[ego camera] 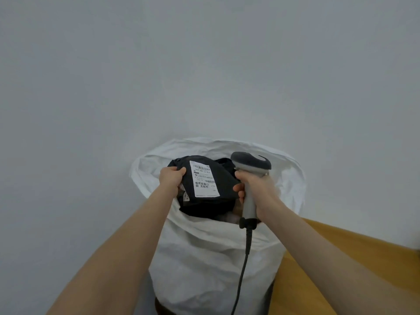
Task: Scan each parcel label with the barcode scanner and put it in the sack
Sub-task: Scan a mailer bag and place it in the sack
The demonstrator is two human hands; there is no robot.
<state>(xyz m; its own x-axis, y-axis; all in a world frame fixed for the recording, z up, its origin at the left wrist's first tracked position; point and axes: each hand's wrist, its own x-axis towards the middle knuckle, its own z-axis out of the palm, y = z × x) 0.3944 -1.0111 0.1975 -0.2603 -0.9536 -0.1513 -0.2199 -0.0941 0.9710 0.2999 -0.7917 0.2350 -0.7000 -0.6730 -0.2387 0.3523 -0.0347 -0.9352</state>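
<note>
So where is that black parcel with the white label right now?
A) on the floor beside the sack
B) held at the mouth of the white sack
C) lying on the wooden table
B: the left hand grips the parcel at the open top of the sack, while the right hand holds the scanner.

Floor point(91, 110): pale grey, plain and even in tone, filling the upper and left parts of the frame.

On it, lower centre: one white sack point(204, 258), upright, its creased wall facing the camera and its mouth open at the top. The bottom edge of the frame cuts off its foot.

Table point(293, 296): tan wood, lower right corner of the frame, its near edge running diagonally, just beside the sack's right side.
</note>
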